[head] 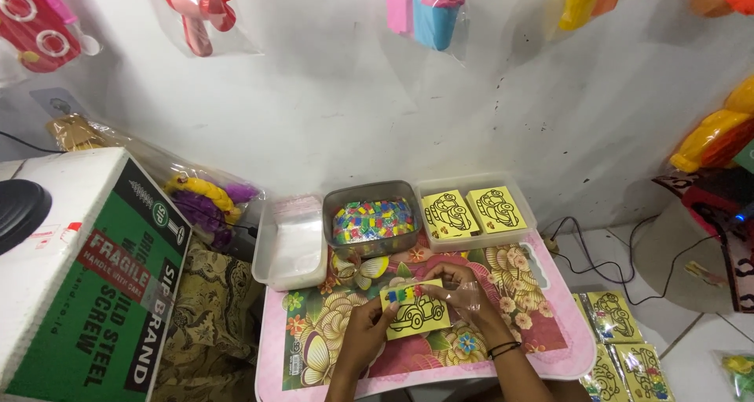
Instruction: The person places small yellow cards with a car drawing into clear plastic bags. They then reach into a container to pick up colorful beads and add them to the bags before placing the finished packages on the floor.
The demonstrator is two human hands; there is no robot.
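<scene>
A square yellow card [415,312] w/ a black car outline is pinched at its left edge by the left hand [367,333], fingers closed on it; its top right is gripped by the right hand [465,292] thru a thin, crinkly clear sleeve [469,293]. The card is held just above a low pink table [580,345] w/ a glossy floral top. Behind, in a row: a clear plastic tub [289,249], a metal tin [374,216] of small multicoloured bits, & a clear tray [474,210] holding two more car cards. A green & white carton [94,276] is seen at far left
</scene>
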